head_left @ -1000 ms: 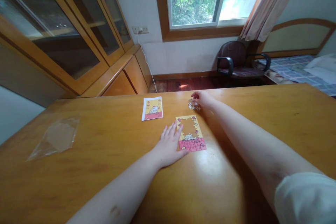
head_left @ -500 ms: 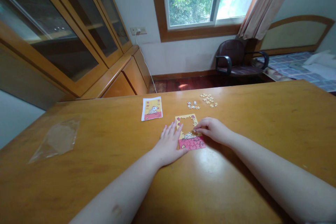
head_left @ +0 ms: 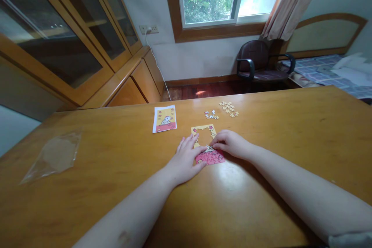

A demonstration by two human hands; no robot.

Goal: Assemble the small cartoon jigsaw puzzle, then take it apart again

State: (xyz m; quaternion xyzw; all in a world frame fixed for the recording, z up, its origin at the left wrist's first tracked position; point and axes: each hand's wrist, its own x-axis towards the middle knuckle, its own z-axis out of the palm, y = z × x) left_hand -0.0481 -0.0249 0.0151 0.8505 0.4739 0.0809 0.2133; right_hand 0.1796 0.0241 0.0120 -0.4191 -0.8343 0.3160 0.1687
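On the brown wooden table (head_left: 232, 205), the spread left hand (head_left: 185, 161) touched the pink-and-yellow cardboard jigsaw (head_left: 211, 157). At its right, the bunched right hand (head_left: 232, 144) seemed to fit a piece, grip unclear; gentle pressing was probably needed next.

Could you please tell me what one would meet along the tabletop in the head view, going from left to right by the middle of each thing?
Clear plastic bag → picture card → left hand → partly built puzzle → right hand.
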